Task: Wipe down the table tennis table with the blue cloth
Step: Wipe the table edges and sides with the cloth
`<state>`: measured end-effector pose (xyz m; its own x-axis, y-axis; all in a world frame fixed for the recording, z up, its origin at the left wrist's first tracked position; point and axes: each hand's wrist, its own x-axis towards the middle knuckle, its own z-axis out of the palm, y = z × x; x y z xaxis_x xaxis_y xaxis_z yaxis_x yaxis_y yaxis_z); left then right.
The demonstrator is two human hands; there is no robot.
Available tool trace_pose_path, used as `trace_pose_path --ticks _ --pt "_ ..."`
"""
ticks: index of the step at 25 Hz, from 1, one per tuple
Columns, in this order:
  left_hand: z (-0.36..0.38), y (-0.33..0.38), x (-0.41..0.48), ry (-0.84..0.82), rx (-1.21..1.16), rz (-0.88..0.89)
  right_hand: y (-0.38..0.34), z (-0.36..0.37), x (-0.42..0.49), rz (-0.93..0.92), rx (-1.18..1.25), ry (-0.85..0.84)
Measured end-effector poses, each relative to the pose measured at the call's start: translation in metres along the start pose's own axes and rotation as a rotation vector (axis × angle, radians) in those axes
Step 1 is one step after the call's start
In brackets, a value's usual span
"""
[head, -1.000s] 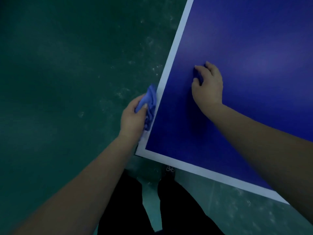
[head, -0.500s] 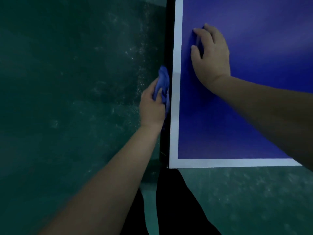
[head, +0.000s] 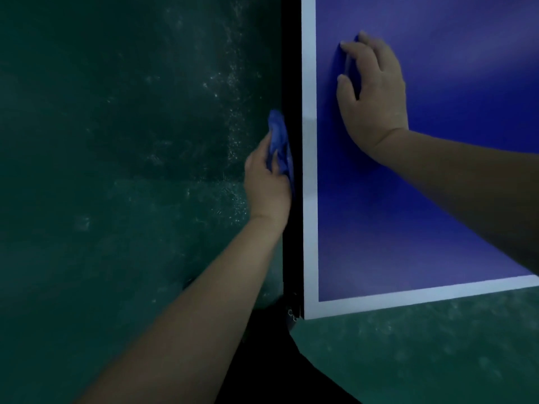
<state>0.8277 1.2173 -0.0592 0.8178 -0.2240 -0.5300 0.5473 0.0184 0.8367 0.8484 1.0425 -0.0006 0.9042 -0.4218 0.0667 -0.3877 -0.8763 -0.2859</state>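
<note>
**Operator:** How do my arms lie?

**Describer:** Your left arm reaches from the lower left of the frame to its centre, where your left hand sits against the black side edge of the table tennis table. Your right arm enters from the right edge. Your right hand lies on the blue top, upper right.

**Operator:** And my fingers?

**Describer:** Your left hand's fingers curl around the blue cloth, gripping it. Your right fingers are slightly bent, their tips touching the tabletop, and they hold nothing.

**Operator:** Where is the cloth?

**Describer:** It is bunched at centre frame, sticking up past your left fingertips. It presses against the black side edge, just left of the white border line. Green floor fills the left.
</note>
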Motion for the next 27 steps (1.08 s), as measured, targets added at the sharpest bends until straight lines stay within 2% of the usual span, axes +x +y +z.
trace_pose_path --ticks 2,5,7,9,11,14,17,20,21,23,25,27 --pt "-0.006 -0.009 -0.025 0.03 0.0 -0.098 0.0 -0.001 0.003 0.003 0.018 -0.004" --pt "-0.015 -0.012 -0.062 0.06 0.084 0.053 0.001 -0.002 0.012 0.03 0.061 0.007" --pt "-0.002 0.007 -0.016 0.01 0.164 0.235 0.002 -0.002 0.021 0.038 0.068 0.017" --pt "0.019 0.041 0.049 -0.043 0.171 0.281 0.004 -0.001 0.029 0.044 0.069 0.024" --pt "0.032 0.062 0.096 -0.015 0.125 0.173 0.007 0.0 0.04 0.039 0.072 0.035" --pt "0.026 0.051 0.079 0.037 0.121 0.047 0.01 0.003 0.062 0.023 0.07 0.046" --pt "0.018 0.041 0.048 -0.009 0.169 0.175 0.013 0.004 0.095 0.02 0.053 0.06" --pt "0.037 0.075 0.111 -0.011 0.233 0.35 0.013 0.007 0.135 0.016 0.071 0.054" --pt "0.048 0.09 0.139 -0.008 0.221 0.354 0.015 0.008 0.149 0.014 0.078 0.063" --pt "0.061 0.103 0.182 -0.004 0.131 0.23 0.02 0.012 0.174 0.014 0.095 0.077" --pt "0.063 0.094 0.186 -0.017 0.057 0.11 0.023 0.015 0.197 0.018 0.104 0.074" --pt "0.058 0.086 0.17 -0.027 0.062 0.134 0.024 0.016 0.215 0.039 0.096 0.084"
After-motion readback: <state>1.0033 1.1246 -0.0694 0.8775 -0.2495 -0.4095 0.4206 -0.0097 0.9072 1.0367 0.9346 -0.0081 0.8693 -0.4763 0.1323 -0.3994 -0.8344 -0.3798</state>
